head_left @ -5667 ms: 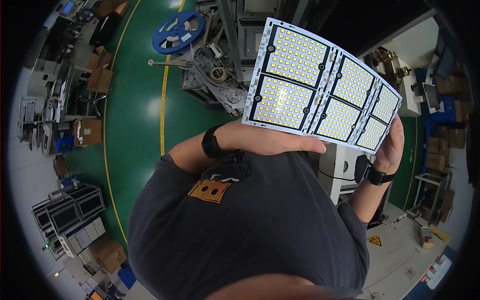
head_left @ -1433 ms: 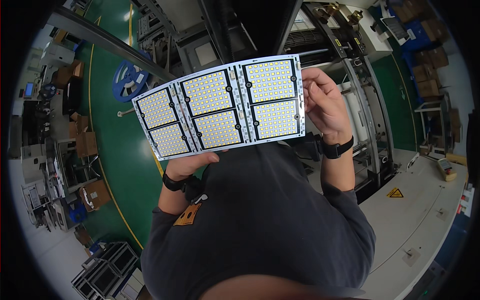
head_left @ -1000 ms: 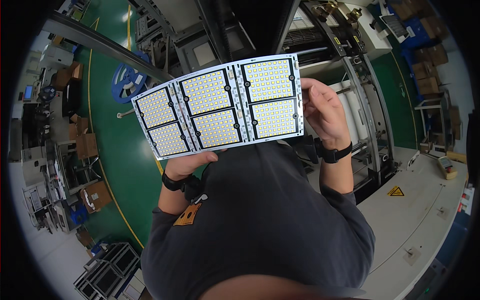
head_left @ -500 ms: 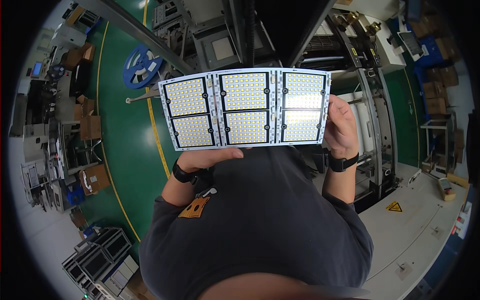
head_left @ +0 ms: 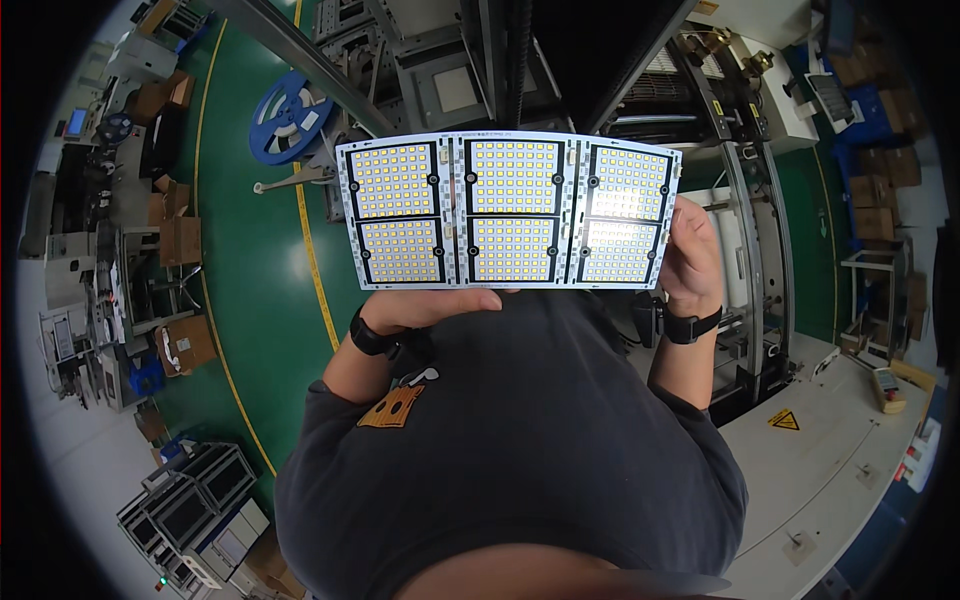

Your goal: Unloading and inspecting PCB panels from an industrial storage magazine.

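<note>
I hold a white LED circuit panel (head_left: 510,212) flat in front of my chest, its face with six blocks of small yellow LEDs turned up to the camera. My left hand (head_left: 425,305) supports it from below along the near edge, fingers tucked under the board. My right hand (head_left: 690,255) grips the panel's right edge. Each wrist wears a black band. The panel hides most of both hands' fingers.
A green floor with yellow lines (head_left: 310,260) lies to the left. A blue reel on a stand (head_left: 288,115) sits behind the panel. Grey machinery and a conveyor frame (head_left: 760,210) stand ahead and right. Cardboard boxes (head_left: 180,345) and racks (head_left: 185,500) line the left side.
The panel has swung from tilted to level and squarely across my chest. My view has turned slightly, and both hands kept their hold throughout.
</note>
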